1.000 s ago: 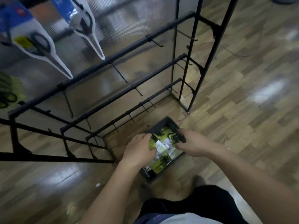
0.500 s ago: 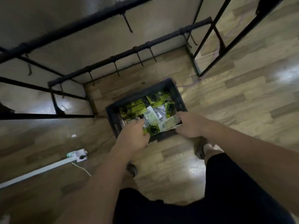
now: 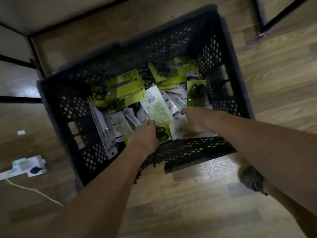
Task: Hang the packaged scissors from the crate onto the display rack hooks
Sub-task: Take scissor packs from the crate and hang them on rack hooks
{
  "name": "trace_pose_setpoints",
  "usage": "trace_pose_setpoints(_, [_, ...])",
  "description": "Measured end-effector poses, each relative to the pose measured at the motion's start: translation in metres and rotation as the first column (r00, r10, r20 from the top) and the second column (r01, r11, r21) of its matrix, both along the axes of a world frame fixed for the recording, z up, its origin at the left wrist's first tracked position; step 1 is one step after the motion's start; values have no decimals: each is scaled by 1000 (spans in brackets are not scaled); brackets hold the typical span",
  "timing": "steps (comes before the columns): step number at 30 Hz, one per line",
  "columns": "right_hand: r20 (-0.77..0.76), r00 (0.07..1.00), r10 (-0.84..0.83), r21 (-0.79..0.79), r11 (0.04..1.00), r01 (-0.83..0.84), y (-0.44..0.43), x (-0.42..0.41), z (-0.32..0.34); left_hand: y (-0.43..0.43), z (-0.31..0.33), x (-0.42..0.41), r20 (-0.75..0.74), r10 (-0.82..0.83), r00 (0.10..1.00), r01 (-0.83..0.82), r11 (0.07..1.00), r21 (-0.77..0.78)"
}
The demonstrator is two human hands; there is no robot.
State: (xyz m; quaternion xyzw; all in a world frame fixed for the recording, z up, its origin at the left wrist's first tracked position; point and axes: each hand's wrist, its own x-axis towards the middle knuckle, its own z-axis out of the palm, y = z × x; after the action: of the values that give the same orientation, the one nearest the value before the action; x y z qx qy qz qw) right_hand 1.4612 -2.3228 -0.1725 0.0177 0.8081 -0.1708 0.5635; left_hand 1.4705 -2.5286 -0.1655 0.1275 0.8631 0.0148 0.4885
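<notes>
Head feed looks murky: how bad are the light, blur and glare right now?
Head view: dim overall, yet the barcode on the packaged scissors shows clearly; head view: the far rim of the crate is motion-smeared; head view: glare patch on the floor beside the near wall.

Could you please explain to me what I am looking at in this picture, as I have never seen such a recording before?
There is no machine here: a person wears a camera on the head, so the one picture looks down along both bare arms. On the wooden floor stands a black mesh crate full of packaged scissors. The left hand curls its fingers on the lower edge of a white pack and seems to pinch it. The right hand reaches in beside it and touches the packs; whether it holds one is too blurred to tell. The dark bars at upper left belong to the rack, and a power strip lies on the floor at left.
</notes>
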Motion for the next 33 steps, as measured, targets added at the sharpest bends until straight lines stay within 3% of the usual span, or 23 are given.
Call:
trace_pose_setpoints(5, [97, 989, 108, 26, 993, -111, -25, -9, -59, -6, -59, 3, -89, -149, 985, 146, 988, -43])
trace_pose_setpoints(9, [192, 980, 59, -16, 998, -57, -30, -26, -72, -7, -79, 6, -113, -181, 977, 181, 983, -11])
trace_pose_setpoints(13, [270, 963, -15, 49, 999, 1, -28, -30, -67, -13, -79, 3, -78, -168, 983, 172, 984, 46])
trace_pose_setpoints(16, [235, 947, -217, 89, 975, 202, -21, -24, -46, -18, -64, 8, 12, -27, 1000, 25, 993, 116])
trace_pose_setpoints(19, [141, 906, -398, 128, 915, 382, -9, -8, -10, -25, -28, 20, 82, 242, 967, -254, 940, 226])
trace_pose_setpoints(21, [51, 850, -525, 83, 850, 520, -4, 4, 33, -32, 9, 29, 112, 445, 889, -455, 826, 333])
trace_pose_setpoints(23, [-78, 768, -636, 3, 770, 638, -1, 15, 83, -37, 57, 33, 173, 646, 743, -654, 649, 388])
trace_pose_setpoints(26, [-200, 591, -781, -162, 622, 766, -2, 33, 193, -40, 165, 23, 446, 833, 328, -912, 157, 378])
trace_pose_setpoints(28, [-235, 387, -892, -260, 441, 859, -6, 38, 291, -47, 263, 10, 578, 801, 158, -937, -63, 344])
trace_pose_setpoints(29, [-234, 287, -929, -303, 350, 886, -10, 42, 344, -51, 312, 6, 609, 781, 140, -930, -107, 351])
trace_pose_setpoints(31, [-194, 141, -971, -381, 207, 901, -25, 52, 446, -60, 400, 3, 596, 777, 199, -900, -95, 425])
trace_pose_setpoints(33, [-138, 57, -989, -453, 115, 884, -41, 64, 521, -61, 472, -1, 558, 786, 266, -858, -72, 509])
